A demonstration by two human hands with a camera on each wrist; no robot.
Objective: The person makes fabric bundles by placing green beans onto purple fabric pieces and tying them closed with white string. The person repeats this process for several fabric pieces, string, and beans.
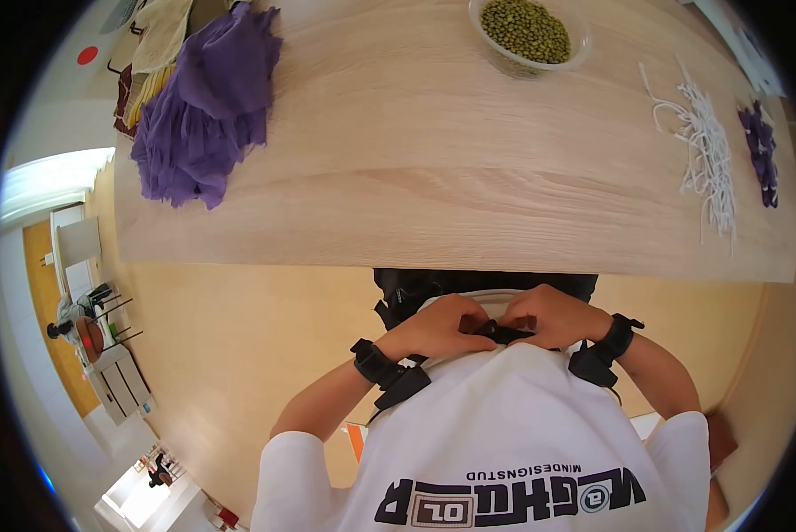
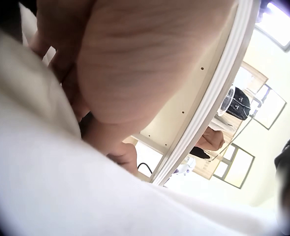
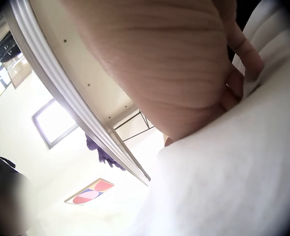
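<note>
Both hands meet at the waist, in front of the white T-shirt [image 1: 504,399] and below the table's near edge. From the left, the left hand [image 1: 447,325] has its fingers curled in at a small black piece [image 1: 507,333], perhaps a buckle or clip. The right hand [image 1: 553,317] grips at the same piece from the other side, thumb and fingers bent. In the left wrist view the palm [image 2: 135,54] and shirt cloth hide most of the fingers. The right wrist view shows curled fingers [image 3: 245,56] against the white cloth.
On the wooden table [image 1: 415,177] are a purple cloth [image 1: 207,106] at left and a clear bowl [image 1: 580,44] of green beans [image 1: 526,31] at the back. White strings [image 1: 704,151] and a tied purple bundle [image 1: 759,155] lie at right. A black bag-like thing [image 1: 415,288] is under the edge.
</note>
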